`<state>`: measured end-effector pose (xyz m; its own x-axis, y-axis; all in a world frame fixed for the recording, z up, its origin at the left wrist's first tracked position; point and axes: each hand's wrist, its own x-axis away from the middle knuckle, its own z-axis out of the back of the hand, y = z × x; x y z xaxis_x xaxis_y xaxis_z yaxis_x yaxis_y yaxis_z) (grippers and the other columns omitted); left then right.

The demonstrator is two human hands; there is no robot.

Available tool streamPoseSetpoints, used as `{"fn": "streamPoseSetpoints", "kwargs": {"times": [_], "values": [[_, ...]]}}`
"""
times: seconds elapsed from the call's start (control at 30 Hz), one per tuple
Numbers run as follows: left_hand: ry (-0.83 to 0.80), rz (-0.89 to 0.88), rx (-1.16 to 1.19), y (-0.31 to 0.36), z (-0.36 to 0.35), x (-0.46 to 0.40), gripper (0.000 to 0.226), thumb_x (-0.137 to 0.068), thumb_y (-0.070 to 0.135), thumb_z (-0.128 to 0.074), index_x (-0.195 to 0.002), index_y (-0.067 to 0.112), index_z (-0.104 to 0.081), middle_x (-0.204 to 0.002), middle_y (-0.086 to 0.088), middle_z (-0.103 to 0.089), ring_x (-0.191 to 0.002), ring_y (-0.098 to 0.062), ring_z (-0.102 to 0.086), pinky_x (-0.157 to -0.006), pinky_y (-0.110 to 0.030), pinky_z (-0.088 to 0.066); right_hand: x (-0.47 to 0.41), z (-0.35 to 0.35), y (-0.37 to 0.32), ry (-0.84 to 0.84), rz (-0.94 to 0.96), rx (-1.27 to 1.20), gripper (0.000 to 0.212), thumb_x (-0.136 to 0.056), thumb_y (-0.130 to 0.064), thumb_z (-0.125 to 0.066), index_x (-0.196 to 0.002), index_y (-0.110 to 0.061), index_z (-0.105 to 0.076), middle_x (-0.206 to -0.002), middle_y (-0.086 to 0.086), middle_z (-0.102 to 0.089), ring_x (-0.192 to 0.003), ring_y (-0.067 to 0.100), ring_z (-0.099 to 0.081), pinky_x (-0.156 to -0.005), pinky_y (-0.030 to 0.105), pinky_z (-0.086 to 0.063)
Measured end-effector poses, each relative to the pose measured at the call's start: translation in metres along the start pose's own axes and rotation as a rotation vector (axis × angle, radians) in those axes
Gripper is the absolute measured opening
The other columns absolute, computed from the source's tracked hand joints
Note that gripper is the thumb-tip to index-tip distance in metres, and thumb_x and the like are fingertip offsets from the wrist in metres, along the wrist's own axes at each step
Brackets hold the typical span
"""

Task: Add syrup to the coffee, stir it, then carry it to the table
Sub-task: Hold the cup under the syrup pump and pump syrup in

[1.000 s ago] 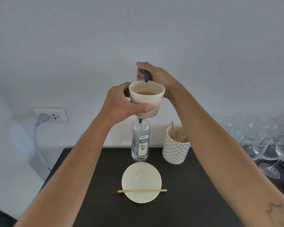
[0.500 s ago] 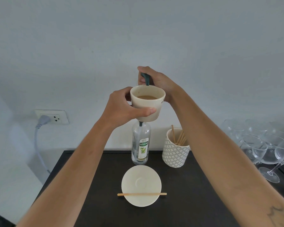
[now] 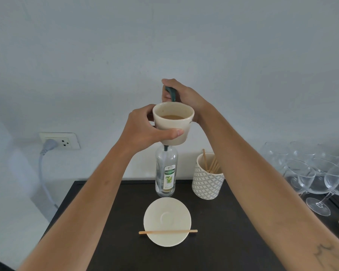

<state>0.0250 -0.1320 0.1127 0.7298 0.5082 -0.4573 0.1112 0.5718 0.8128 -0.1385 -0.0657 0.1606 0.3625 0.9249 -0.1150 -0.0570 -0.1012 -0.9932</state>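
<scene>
Two hands are raised above the dark counter (image 3: 213, 222). Left hand (image 3: 145, 130) is closed around the side of the cream cup (image 3: 173, 124), thumb across its near wall; the cup is held in the air and contains brown coffee (image 3: 171, 116). Right hand (image 3: 184, 94), behind the cup, is closed on the dark green pump head (image 3: 170, 92) of the syrup bottle (image 3: 165, 173), which stands upright on the counter directly below the cup. Right of the bottle: a patterned holder (image 3: 206, 182) of wooden sticks. Nearer: a saucer (image 3: 167, 220) with a wooden stirrer (image 3: 167, 231) lying across its near edge. Far right: wine glasses (image 3: 313, 173).
</scene>
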Motion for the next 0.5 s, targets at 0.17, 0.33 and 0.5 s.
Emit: {"fn": "streamPoseSetpoints", "kwargs": {"times": [0.17, 0.33, 0.5], "values": [[-0.007, -0.001, -0.003, 0.0018, 0.001, 0.0005, 0.072, -0.047, 0.056, -0.087, -0.109, 0.023, -0.071, -0.1, 0.013, -0.074, -0.095, -0.004, -0.069, -0.08, -0.03, -0.06, 0.0002, 0.0011, 0.0025, 0.005, 0.008, -0.022, 0.047, -0.104, -0.036, -0.052, -0.062, -0.015, -0.047, -0.06, -0.002, -0.042, -0.052, 0.013, -0.041, -0.059, 0.025, -0.04], [-0.001, 0.004, 0.002, 0.0014, 0.0014, 0.0004, 0.071, -0.048, 0.054, -0.088, -0.11, 0.023, -0.071, -0.1, 0.013, -0.074, -0.096, -0.004, -0.069, -0.082, -0.031, -0.06, -0.0012, 0.0, 0.0015, 0.0, 0.006, -0.028, 0.047, -0.105, -0.033, -0.051, -0.061, -0.016, -0.046, -0.057, -0.004, -0.043, -0.052, 0.013, -0.04, -0.058, 0.025, -0.039], [-0.008, -0.004, 0.001, 0.0017, 0.002, 0.0001, 0.069, -0.047, 0.054, -0.088, -0.107, 0.024, -0.071, -0.098, 0.013, -0.074, -0.094, -0.003, -0.069, -0.079, -0.028, -0.06, 0.0001, 0.0, 0.0024, -0.002, 0.001, -0.018, 0.048, -0.104, -0.033, -0.051, -0.06, -0.017, -0.048, -0.057, -0.004, -0.044, -0.052, 0.013, -0.04, -0.058, 0.025, -0.039]]}}
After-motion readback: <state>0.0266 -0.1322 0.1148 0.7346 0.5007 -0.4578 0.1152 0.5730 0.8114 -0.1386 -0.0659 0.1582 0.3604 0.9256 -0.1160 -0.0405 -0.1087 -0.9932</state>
